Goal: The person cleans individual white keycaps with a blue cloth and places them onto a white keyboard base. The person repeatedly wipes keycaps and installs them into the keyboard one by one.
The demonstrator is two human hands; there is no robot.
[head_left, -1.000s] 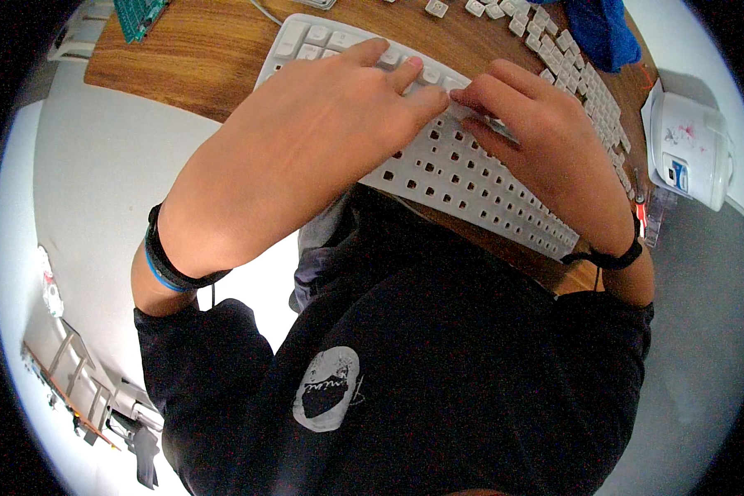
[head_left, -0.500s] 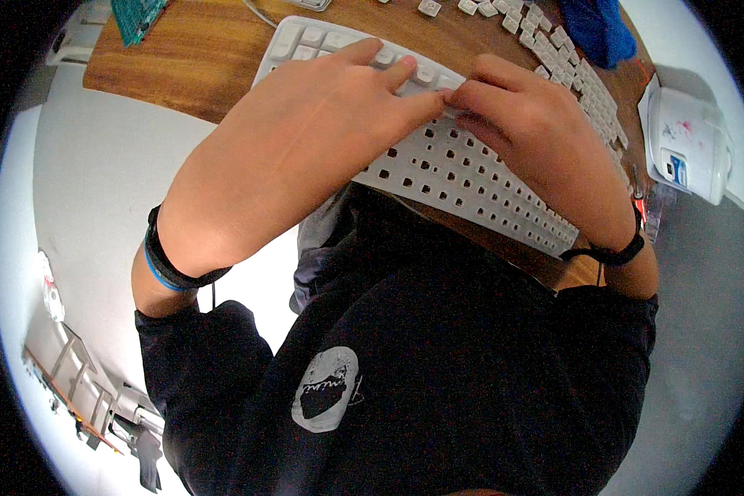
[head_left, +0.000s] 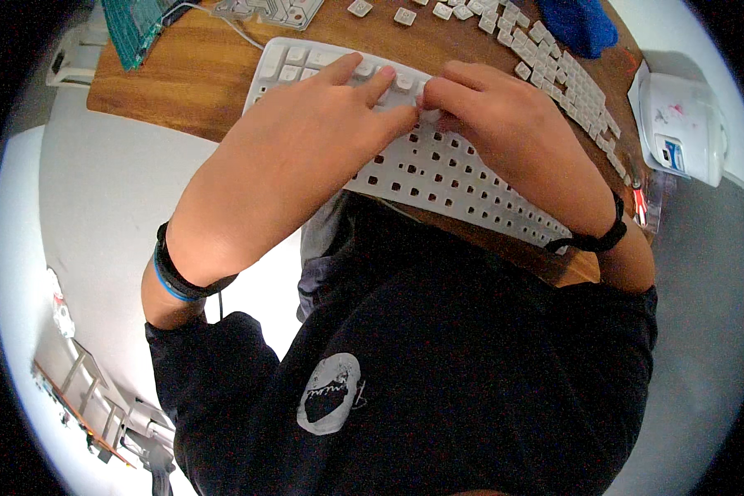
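A white keyboard (head_left: pixel 419 197) lies tilted across the near edge of the table, with rows of bare square key holes facing me. White keycaps (head_left: pixel 296 56) sit along its far left part. My left hand (head_left: pixel 314 132) rests over the left half, palm down, fingers apart and fingertips among the far keys. Its thumb reaches toward my right fingertips. Near the middle of the far rows, my right hand (head_left: pixel 508 112) is closed with thumb and fingers pinched together against the keyboard. Whatever is between those fingertips is hidden.
Many loose white keycaps (head_left: pixel 583 95) spread over the wooden table (head_left: pixel 174 83) at the far right. Beyond them lies a blue cloth (head_left: pixel 579 29). A green object (head_left: pixel 132 33) and a pale plate-like part (head_left: pixel 285 10) with a cable sit far left. A white container (head_left: pixel 678 124) stands right.
The view has shifted slightly, showing more of the table's far side. Both hands keep nearly the same pose at the same part of the keyboard.
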